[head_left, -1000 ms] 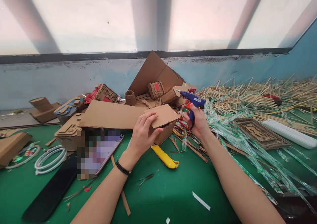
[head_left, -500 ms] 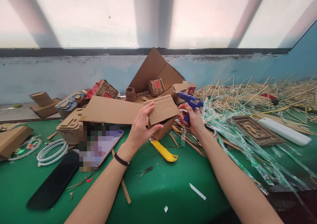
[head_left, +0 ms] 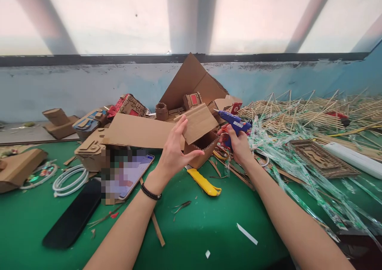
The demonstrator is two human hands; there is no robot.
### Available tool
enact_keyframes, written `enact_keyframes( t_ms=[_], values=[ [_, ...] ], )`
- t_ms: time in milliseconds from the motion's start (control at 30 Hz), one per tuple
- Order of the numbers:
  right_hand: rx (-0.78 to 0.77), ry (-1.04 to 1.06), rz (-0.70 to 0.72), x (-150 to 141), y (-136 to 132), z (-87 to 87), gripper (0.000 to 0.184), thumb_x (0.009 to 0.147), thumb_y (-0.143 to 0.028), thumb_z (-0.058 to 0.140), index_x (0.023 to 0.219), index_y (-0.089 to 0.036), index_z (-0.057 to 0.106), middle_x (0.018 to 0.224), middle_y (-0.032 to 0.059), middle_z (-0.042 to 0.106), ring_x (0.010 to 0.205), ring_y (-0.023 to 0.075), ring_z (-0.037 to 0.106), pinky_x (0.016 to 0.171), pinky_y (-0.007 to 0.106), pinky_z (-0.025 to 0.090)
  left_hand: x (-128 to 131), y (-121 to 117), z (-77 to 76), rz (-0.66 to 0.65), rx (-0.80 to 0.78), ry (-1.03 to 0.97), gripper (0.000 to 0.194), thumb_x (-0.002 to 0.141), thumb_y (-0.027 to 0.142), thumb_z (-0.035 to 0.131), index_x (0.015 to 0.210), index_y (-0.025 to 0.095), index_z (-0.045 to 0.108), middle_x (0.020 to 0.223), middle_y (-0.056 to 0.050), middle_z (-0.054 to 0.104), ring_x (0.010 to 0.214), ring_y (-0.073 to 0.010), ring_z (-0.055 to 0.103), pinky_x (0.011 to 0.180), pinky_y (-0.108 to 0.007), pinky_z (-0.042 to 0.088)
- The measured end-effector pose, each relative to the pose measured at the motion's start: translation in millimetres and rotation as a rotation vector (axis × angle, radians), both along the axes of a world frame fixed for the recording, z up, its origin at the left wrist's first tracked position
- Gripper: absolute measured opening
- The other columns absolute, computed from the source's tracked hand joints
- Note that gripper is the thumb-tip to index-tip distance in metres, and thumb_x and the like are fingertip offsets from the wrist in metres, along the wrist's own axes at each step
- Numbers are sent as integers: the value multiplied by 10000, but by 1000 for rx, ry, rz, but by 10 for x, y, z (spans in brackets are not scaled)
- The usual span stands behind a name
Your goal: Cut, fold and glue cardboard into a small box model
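My left hand (head_left: 174, 154) grips a small cardboard box (head_left: 198, 158) from its left side, the thumb across the front and the fingers along the flap. The box's cardboard flap (head_left: 200, 123) is tilted up, and its dark inside shows beneath. In my right hand (head_left: 238, 144) is a blue hot glue gun (head_left: 234, 120), its nozzle pointing left beside the flap's right edge. My fingers wrap its handle near the red trigger. A yellow box cutter (head_left: 204, 182) lies on the green table (head_left: 185, 238) just in front of the box.
A long cardboard strip (head_left: 137, 131), cardboard models (head_left: 92, 150) and a lit phone (head_left: 135, 178) lie left. A black flat object (head_left: 73, 214) sits nearer. Bamboo sticks (head_left: 286, 110) and clear plastic wrappers (head_left: 298, 182) cover the right. Behind stands a large cardboard sheet (head_left: 191, 79).
The flap has tilted up further, showing more of the box's inside. My hands keep their holds on the box and the glue gun. The view has shifted slightly.
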State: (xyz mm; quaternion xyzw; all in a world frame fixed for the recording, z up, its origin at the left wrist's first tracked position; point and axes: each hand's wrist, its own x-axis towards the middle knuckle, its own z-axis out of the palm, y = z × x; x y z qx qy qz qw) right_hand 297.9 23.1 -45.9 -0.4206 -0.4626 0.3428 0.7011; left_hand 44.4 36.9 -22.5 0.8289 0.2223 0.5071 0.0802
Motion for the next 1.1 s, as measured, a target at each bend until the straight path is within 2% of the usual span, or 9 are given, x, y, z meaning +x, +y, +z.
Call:
enact_keyframes(
  t_ms=[267,467,533,700,800,900,1000,1100],
  values=[
    [-67,14,-104,-58,12,-101,523,818,-722,801,948,-220,728,839,65,798,586,182,647,463,303,548,64,112,-125,-20,-216,-19,1140,795,673,852,1707,333,259,1774,-196,349,1647,-383,357,1290,-557,421],
    [-116,-18,-197,-118,32,-135,627,727,-811,803,948,-228,736,841,105,805,717,294,749,523,405,630,93,245,-299,-65,-323,-36,1297,644,800,838,1700,300,274,1750,-228,363,1646,-429,341,1306,-582,388],
    [-118,-14,-207,-133,25,-125,630,733,-811,796,961,-228,729,852,110,808,735,301,752,497,392,613,94,263,-337,-81,-356,-39,1316,627,790,859,1700,302,272,1747,-225,365,1642,-430,349,1321,-580,364],
    [-93,-17,-195,-172,7,-130,593,787,-781,775,968,-218,727,883,98,811,646,239,687,451,345,539,98,245,-358,-88,-391,-67,1287,647,755,890,1683,273,299,1745,-242,356,1640,-429,349,1331,-587,335],
    [-89,-43,-217,-190,4,-161,569,799,-764,777,943,-214,747,831,72,788,586,214,632,494,361,539,124,206,-367,-71,-429,-75,1327,612,816,868,1670,240,311,1739,-257,357,1646,-432,335,1358,-599,259],
    [-59,-86,-269,-181,0,-185,518,817,-729,782,902,-218,767,804,64,778,685,242,676,643,389,583,162,167,-396,-102,-508,-125,1371,568,898,820,1651,217,327,1721,-262,383,1627,-423,376,1351,-572,291],
    [-37,-90,-276,-181,-9,-189,488,839,-703,774,894,-218,769,793,57,775,758,254,699,739,399,591,194,125,-415,-144,-600,-221,1267,629,974,699,1583,187,426,1660,-259,475,1571,-407,467,1318,-542,358],
    [-49,-70,-238,-229,-30,-175,476,833,-671,794,956,-211,779,857,62,795,801,260,722,808,421,601,220,54,-385,-117,-694,-280,1021,836,965,486,1504,193,522,1618,-230,546,1532,-367,523,1283,-527,411]
  ],
)
